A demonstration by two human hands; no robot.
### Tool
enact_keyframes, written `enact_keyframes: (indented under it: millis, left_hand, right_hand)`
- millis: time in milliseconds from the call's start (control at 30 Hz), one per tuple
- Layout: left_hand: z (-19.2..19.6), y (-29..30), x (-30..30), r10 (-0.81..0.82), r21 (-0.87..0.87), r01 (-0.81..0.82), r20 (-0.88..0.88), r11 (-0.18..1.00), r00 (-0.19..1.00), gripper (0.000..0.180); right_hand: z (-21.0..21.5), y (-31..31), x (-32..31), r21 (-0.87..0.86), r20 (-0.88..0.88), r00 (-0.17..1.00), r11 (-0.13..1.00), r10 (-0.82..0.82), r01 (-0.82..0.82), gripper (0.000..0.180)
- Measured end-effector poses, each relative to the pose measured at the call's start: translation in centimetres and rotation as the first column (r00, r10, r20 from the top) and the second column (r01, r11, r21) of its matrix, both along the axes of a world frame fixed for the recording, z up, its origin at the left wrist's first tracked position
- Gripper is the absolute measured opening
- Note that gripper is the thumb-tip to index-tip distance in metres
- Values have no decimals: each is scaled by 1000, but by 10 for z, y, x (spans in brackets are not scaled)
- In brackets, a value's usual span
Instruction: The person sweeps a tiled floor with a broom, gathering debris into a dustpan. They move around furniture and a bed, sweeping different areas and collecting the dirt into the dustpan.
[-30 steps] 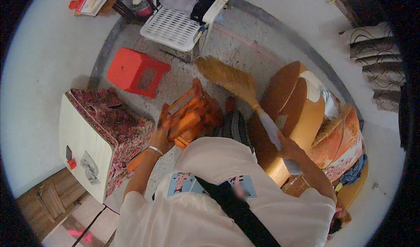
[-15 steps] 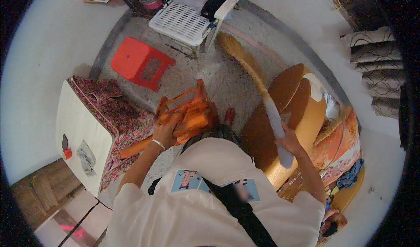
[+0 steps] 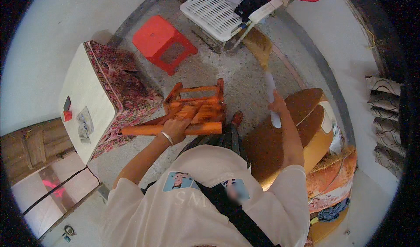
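Observation:
My left hand (image 3: 176, 128) is wrapped round the rail of an orange-brown wooden chair (image 3: 205, 128), which stands tilted in front of me, left of my legs. In my right hand (image 3: 277, 103) is the pale handle of a soft grass broom (image 3: 259, 50), reaching away from me. Its straw-coloured bristles fan out on the floor beside a white slatted folding chair (image 3: 213, 17), and part of them lies behind that chair's arm and leg.
A red plastic stool (image 3: 159, 39) stands ahead on the left. Nearer on that side is a cream-topped table (image 3: 89, 89) with a floral cloth. A brown padded seat (image 3: 284, 133) with folded covers (image 3: 330, 181) stands close on my right. Patterned curtain (image 3: 385, 115) hangs at far right.
The broom has swung forward, its handle now more upright and farther from my body, with my right arm stretched out. My left hand keeps hold of the wooden chair, now turned slightly. The view has shifted.

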State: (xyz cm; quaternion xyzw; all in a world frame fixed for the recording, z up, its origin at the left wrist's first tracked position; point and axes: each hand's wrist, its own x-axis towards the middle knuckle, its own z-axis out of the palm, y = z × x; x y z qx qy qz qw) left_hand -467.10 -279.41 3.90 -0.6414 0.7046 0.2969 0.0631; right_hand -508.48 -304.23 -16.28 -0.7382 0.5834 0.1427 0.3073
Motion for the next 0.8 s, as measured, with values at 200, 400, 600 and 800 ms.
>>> enact_keyframes:
  millis: [200,400,600,800]
  left_hand:
    - [5,10,9,40,-14,-40,19,999,999,39]
    - [3,15,21,93,9,-93,40,996,995,43]
    - [7,18,35,134,-42,-134,10,990,991,51]
    - [10,25,46,203,-33,-203,-3,979,979,52]
  right_hand:
    - [67,50,-62,175,-240,966,983,94,-52,97]
    - [171,123,-112,139,-17,990,981,141,-137,96]
    - [302,143,-107,336,-78,994,936,-80,102,91]
    - [311,188,-107,354,131,910,876,-393,328,86]
